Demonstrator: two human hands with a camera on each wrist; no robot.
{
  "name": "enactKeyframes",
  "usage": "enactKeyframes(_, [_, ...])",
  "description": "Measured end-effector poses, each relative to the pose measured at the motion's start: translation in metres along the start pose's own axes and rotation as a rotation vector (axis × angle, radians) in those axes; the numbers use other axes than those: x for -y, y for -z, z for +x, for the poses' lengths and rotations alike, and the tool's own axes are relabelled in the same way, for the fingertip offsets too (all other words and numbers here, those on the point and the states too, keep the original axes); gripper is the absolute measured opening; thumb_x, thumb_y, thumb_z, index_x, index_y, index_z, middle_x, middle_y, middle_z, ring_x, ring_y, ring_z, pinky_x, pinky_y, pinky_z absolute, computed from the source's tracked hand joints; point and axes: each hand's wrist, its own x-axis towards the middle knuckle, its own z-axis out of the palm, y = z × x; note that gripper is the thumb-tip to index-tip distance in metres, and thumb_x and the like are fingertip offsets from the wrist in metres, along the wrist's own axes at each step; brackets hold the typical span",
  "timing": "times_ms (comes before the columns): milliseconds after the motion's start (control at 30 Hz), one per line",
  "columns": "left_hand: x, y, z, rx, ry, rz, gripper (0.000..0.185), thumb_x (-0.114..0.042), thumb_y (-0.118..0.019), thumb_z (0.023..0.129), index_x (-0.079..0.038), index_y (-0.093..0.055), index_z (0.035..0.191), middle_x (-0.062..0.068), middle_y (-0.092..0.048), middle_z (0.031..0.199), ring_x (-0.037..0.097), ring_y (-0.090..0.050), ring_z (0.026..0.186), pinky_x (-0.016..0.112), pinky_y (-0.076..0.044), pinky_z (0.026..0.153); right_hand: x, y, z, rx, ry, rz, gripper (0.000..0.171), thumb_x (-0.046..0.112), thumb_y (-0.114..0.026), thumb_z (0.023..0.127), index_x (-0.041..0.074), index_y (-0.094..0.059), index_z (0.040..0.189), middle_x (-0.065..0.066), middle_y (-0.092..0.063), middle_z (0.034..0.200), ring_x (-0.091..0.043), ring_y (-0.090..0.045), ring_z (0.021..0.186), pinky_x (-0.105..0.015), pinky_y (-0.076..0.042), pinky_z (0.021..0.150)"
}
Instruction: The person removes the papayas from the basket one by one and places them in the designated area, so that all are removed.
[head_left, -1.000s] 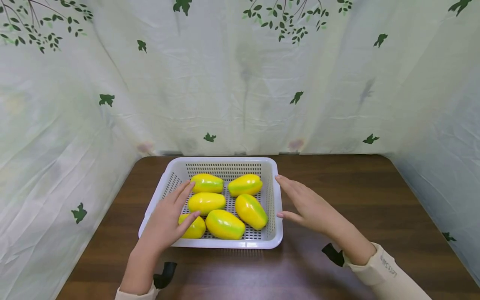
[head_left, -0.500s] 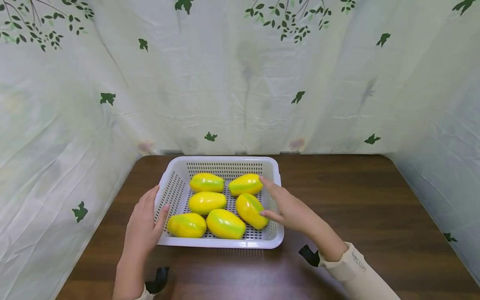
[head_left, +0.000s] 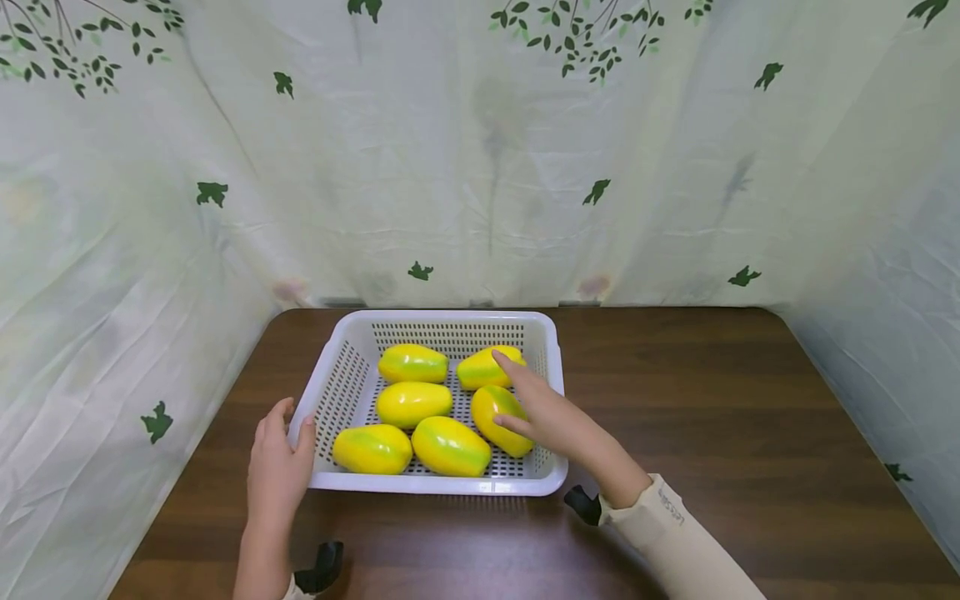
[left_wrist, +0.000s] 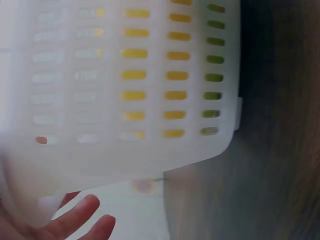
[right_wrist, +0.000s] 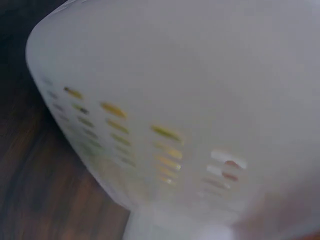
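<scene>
A white perforated plastic basket [head_left: 442,486] stands on the table with several glossy yellow-green oblong fruits, like mangoes, lying in it. My left hand [head_left: 276,467] grips the basket's left rim, thumb on the inner side and fingers outside. In the left wrist view, its fingers [left_wrist: 80,215] show beyond the basket's slotted wall [left_wrist: 110,160]. My right hand [head_left: 551,417] reaches over the right rim, fingers and thumb spread above the upper right fruit [head_left: 476,369] and the tilted right fruit [head_left: 491,408]. Whether it touches them cannot be told. The right wrist view shows mostly blurred basket wall [right_wrist: 150,65].
The dark brown wooden table [head_left: 675,392] extends to the right of the basket and in front of it. A pale curtain [head_left: 450,167] with leaf prints hangs behind and at both sides. Black wrist straps [head_left: 583,505] show at the cuffs.
My left hand has moved left from over the fruits to the basket's left rim. My right hand has moved left from outside the right rim to above the right-hand fruits. The fruits lie as before.
</scene>
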Motion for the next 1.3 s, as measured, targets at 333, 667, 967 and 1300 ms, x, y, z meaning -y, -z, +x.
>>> enactKeyframes(333, [0.006,-0.005,-0.001,0.019,0.063,-0.131,0.047,-0.028,-0.040,0.095,-0.002,-0.034,0.133,0.023,-0.041,0.125,0.037,-0.044,0.101,0.055,-0.040,0.084,0.011,-0.011,0.016,0.029,-0.077,0.046,0.087,0.012,-0.066,0.082,0.013,-0.007,0.145,-0.011,-0.026,0.143,-0.023,-0.028,0.128,-0.038,-0.026,0.102])
enactKeyframes(667, [0.007,-0.006,-0.003,0.020,0.083,-0.148,0.048,-0.030,-0.040,0.095,-0.004,-0.033,0.135,0.022,-0.040,0.127,0.037,-0.043,0.102,0.056,-0.039,0.084,0.012,-0.021,0.024,0.065,-0.158,0.080,0.088,0.010,-0.071,0.077,0.014,-0.014,0.144,-0.011,-0.030,0.141,-0.025,-0.034,0.124,-0.040,-0.030,0.099])
enactKeyframes(967, [0.007,-0.008,-0.003,0.010,0.088,-0.155,0.048,-0.029,-0.040,0.095,-0.005,-0.034,0.135,0.022,-0.041,0.127,0.037,-0.044,0.101,0.055,-0.040,0.083,0.009,-0.027,0.030,0.157,-0.163,0.047,0.079,0.003,-0.071,0.075,0.017,-0.029,0.141,-0.012,-0.035,0.137,-0.023,-0.042,0.115,-0.038,-0.038,0.092])
enactKeyframes(1300, [0.007,-0.008,-0.004,0.004,0.088,-0.160,0.047,-0.029,-0.040,0.095,-0.005,-0.034,0.135,0.022,-0.042,0.126,0.037,-0.044,0.101,0.056,-0.040,0.084,0.008,-0.030,0.031,0.197,-0.176,-0.033,0.064,0.005,-0.070,0.076,0.017,-0.044,0.133,-0.019,-0.035,0.131,-0.025,-0.048,0.105,-0.036,-0.044,0.081])
